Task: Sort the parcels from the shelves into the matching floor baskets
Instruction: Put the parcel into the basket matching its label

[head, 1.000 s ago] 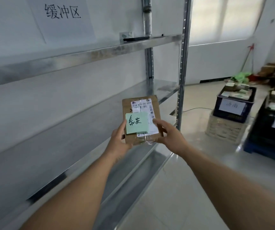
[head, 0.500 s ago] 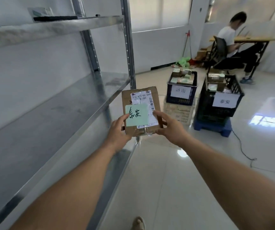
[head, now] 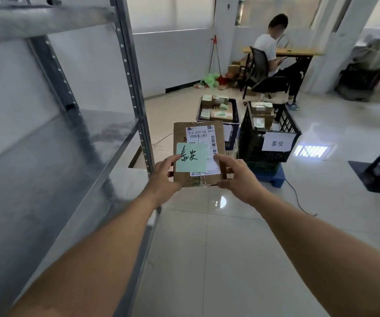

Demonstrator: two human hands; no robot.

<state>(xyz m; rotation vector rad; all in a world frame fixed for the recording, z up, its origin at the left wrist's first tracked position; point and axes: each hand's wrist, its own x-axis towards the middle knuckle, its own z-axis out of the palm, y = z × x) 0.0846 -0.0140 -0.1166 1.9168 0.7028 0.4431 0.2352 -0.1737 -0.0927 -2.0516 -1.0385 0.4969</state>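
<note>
Fingers (head: 221, 158) pinching parcel (head: 198, 143), left and right edges

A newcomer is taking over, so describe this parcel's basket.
Beyond the metal shelving, two parcel-filled baskets stand on the floor. It is the black basket on the right, on a blue block; its neighbour is dark blue, and its white sign reads 泰安.

seated person (head: 264, 45), desk (head: 304, 52), chair (head: 259, 62), floor cable (head: 297, 198)
</note>
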